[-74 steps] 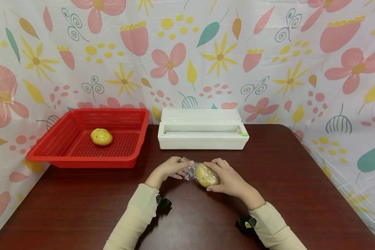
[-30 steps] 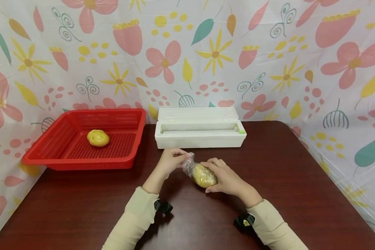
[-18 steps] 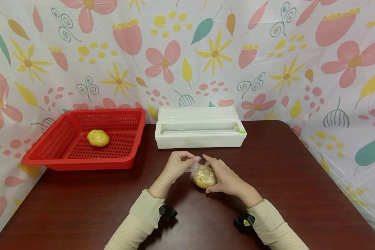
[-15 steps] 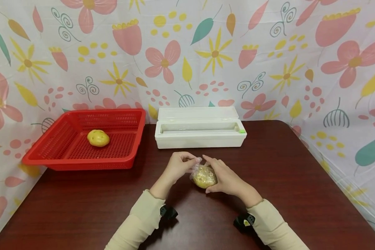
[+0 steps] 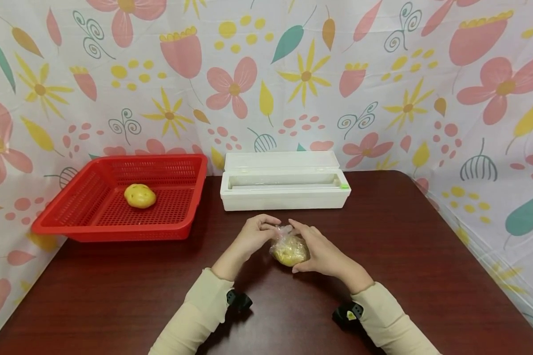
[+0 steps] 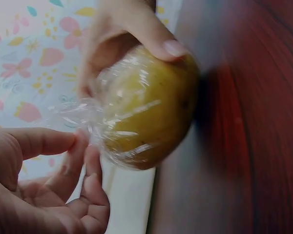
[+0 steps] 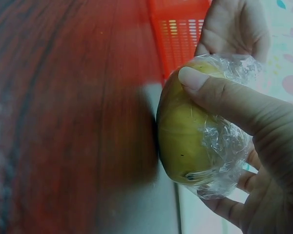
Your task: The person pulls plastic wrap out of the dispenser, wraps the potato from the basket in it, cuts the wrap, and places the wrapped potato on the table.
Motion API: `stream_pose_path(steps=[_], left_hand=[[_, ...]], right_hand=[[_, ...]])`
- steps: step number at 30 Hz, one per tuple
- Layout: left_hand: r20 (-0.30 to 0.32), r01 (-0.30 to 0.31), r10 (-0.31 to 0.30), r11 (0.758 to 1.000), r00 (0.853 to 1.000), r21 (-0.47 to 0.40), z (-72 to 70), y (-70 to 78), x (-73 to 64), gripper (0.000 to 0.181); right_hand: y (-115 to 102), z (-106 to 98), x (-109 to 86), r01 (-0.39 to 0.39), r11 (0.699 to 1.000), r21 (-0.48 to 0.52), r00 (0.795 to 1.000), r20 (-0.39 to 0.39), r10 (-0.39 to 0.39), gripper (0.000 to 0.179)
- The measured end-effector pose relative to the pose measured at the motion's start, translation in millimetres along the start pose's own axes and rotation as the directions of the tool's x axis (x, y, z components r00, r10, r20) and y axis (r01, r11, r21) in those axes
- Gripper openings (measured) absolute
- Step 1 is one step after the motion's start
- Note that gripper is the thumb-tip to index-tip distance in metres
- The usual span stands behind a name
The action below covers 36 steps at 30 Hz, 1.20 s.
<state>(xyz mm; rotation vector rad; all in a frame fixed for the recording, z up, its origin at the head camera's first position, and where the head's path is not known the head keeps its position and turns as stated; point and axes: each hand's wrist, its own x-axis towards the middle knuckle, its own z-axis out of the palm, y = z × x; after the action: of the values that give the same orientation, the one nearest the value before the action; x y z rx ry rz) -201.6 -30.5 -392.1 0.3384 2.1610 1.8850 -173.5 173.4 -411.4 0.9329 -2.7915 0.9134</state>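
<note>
A potato (image 5: 290,254) in clear plastic wrap sits on the table, mostly hidden by the wrap's glare and my right hand. My right hand (image 5: 322,249) grips it from the right, with the thumb across its near side in the right wrist view. The gathered end of the plastic wrap (image 6: 80,114) sticks out beside the potato. My left hand (image 5: 255,239) has its fingers bent and its thumb and fingertips together at the edge of that gathered wrap. A bare potato (image 5: 139,196) lies in the red basket (image 5: 115,229).
A white plastic-wrap dispenser box (image 5: 285,199) with its lid raised stands behind my hands. The basket is at the back left of the dark wooden table (image 5: 426,276). A flowered curtain (image 5: 373,113) hangs behind and along the sides.
My left hand moved to the right, carrying the gathered wrap up against the potato. Lately its fingertips slid back left and the wrap end spread. The right hand kept its grip.
</note>
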Motion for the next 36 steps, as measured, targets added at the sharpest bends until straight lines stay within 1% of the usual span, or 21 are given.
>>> stream_pose_path(steps=[2, 3, 5, 7, 10, 12, 14, 17, 19, 21, 26, 28, 31, 34, 36], left_hand=[[-0.025, -0.050, 0.051, 0.998, 0.998, 0.048, -0.9, -3.1, 1.7, 0.031], [-0.025, -0.074, 0.076, 0.995, 0.997, 0.060, -1.5, -4.5, 2.4, 0.029], [-0.004, -0.113, 0.114, 0.990, 0.993, 0.090, -2.9, -6.1, 3.3, 0.026], [0.034, -0.171, 0.168, 0.974, 0.985, 0.146, -3.3, 2.2, -3.1, 0.022], [0.089, -0.227, 0.211, 0.944, 0.973, 0.240, -1.6, 2.4, -4.8, 0.019], [0.106, -0.259, 0.238, 0.915, 0.966, 0.308, 1.1, 1.7, -5.5, 0.018], [0.121, -0.283, 0.257, 0.887, 0.959, 0.364, 3.3, -9.1, 0.9, 0.018], [0.148, -0.335, 0.300, 0.847, 0.942, 0.413, 5.7, -12.7, 2.7, 0.019], [0.166, -0.361, 0.321, 0.830, 0.933, 0.426, 6.2, -14.7, 3.6, 0.020], [0.176, -0.374, 0.330, 0.820, 0.927, 0.433, 5.9, -15.8, 4.1, 0.020], [0.184, -0.387, 0.340, 0.797, 0.922, 0.464, 2.6, -17.4, 6.3, 0.023], [0.185, -0.382, 0.335, 0.791, 0.924, 0.477, 1.6, -17.4, 7.0, 0.024], [0.188, -0.372, 0.320, 0.790, 0.928, 0.488, 1.0, -17.3, 6.6, 0.028], [0.217, -0.369, 0.299, 0.783, 0.929, 0.501, 2.3, -18.5, 5.4, 0.034], [0.250, -0.381, 0.290, 0.769, 0.924, 0.513, 4.1, -19.3, 4.5, 0.035]], right_hand=[[0.5, 0.1, 0.1, 0.008, 1.000, 0.007, 1.000, 0.002, -0.008, 0.106], [0.7, 0.0, 0.0, 0.013, 1.000, 0.008, 1.000, 0.000, -0.013, 0.107], [1.0, 0.0, -0.2, 0.019, 1.000, 0.009, 1.000, -0.006, -0.019, 0.106], [0.9, -0.1, -0.3, 0.021, 1.000, 0.014, 1.000, -0.009, -0.021, 0.106], [1.3, -0.3, -0.7, 0.019, 1.000, 0.024, 1.000, -0.011, -0.019, 0.105], [1.6, -0.7, -0.9, 0.016, 1.000, 0.027, 1.000, -0.008, -0.016, 0.105], [2.0, -1.1, -1.2, 0.015, 0.999, 0.029, 1.000, -0.007, -0.015, 0.105], [2.3, -1.6, -1.5, 0.013, 0.999, 0.031, 1.000, -0.002, -0.013, 0.105], [2.4, -1.8, -1.8, 0.012, 0.999, 0.035, 1.000, 0.000, -0.012, 0.104], [2.2, -2.0, -2.0, 0.012, 0.999, 0.038, 1.000, -0.001, -0.012, 0.103], [-1.0, -3.5, -0.5, 0.024, 0.999, 0.023, 1.000, -0.003, -0.024, 0.098], [-2.4, -5.1, 0.1, 0.027, 1.000, 0.013, 1.000, 0.000, -0.027, 0.096], [-3.2, -8.4, -0.3, 0.028, 1.000, 0.009, 1.000, 0.010, -0.028, 0.092], [-1.9, -11.6, -2.1, 0.045, 0.998, 0.046, 0.999, 0.006, -0.045, 0.081], [-1.3, -13.2, -3.6, 0.075, 0.993, 0.086, 0.997, -0.017, -0.074, 0.068]])
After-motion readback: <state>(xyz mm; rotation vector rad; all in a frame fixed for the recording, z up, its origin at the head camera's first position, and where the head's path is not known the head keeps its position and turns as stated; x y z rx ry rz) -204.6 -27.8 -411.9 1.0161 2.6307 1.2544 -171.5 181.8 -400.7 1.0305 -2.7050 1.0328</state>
